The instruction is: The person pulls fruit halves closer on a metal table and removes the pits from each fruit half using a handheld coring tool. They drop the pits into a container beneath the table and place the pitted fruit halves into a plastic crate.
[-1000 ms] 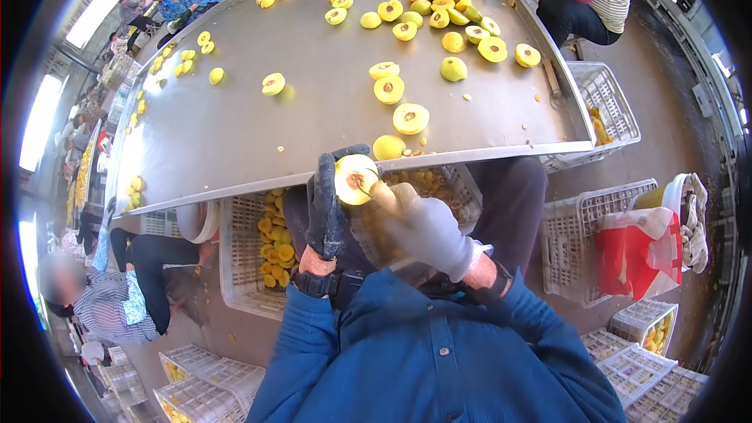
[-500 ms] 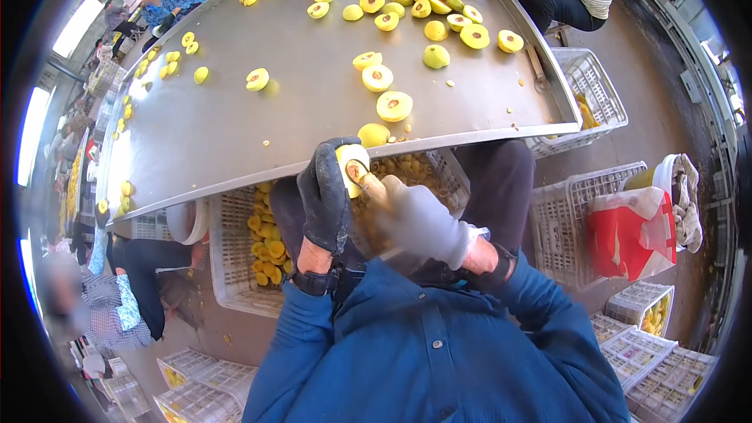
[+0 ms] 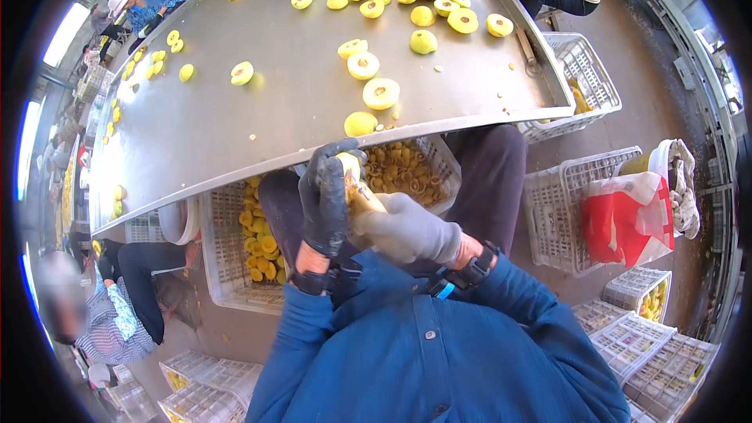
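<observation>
My left hand (image 3: 325, 200), in a black glove, is closed around a yellow peach half (image 3: 349, 163) in front of the table edge. Its cut side is turned toward my right hand, and the glove covers much of it. My right hand (image 3: 407, 229), gloved in grey, grips the wooden handle of a pitting tool (image 3: 366, 200). The tool's front end meets the cut side of the peach half; its tip is hidden. Right above on the metal table (image 3: 290, 113) lie more peach halves (image 3: 381, 94), several with brown pits showing.
Below the table, one crate (image 3: 223, 290) holds yellow halves and another (image 3: 448, 163) holds pits and scraps. A second wooden-handled tool (image 3: 526, 47) rests near the table's right edge. Crates (image 3: 548, 219) and a red-white bag (image 3: 623, 219) stand rightward. Co-workers sit around the table.
The peach half has tilted, so less of its cut face shows. My right hand has moved slightly down, with the tool still against the fruit. A co-worker's gloved hand has left the view.
</observation>
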Available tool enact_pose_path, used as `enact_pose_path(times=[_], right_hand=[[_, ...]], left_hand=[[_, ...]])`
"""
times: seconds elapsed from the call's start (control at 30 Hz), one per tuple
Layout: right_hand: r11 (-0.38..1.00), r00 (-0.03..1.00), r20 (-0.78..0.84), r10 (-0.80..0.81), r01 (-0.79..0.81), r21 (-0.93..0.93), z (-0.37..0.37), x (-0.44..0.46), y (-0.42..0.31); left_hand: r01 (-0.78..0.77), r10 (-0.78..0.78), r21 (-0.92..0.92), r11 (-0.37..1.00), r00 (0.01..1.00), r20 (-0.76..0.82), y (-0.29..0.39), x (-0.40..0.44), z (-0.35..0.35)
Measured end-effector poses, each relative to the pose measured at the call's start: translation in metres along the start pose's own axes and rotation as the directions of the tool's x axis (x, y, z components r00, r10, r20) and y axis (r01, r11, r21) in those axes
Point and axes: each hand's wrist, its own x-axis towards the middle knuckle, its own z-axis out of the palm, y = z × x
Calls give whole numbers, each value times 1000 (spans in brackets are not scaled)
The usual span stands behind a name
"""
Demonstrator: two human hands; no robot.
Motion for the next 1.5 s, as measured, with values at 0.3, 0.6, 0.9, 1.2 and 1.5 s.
enact_pose_path(times=[0.3,0.6,0.9,1.2,1.5], right_hand=[[903,985,-87,-147,98,-419,4,-1,1],[924,997,-2,-81,74,-376,2,-5,-12],[983,999,20,-41,44,-180,13,5,2],[959,999,-50,-20,5,-283,-9,15,8],[412,958,-223,-178,-133,-901,-80,15,48]], left_hand=[[-97,85,-68,993,982,-167,-8,-7,14],[-90,102,-69,994,972,210,20,14,-5],[117,-31,-688,716,990,137,-22,7,7],[-18,-322,-730,683,890,-323,-25,3,-11],[259,513,887,383,738,-437,-108,-30,-227]])
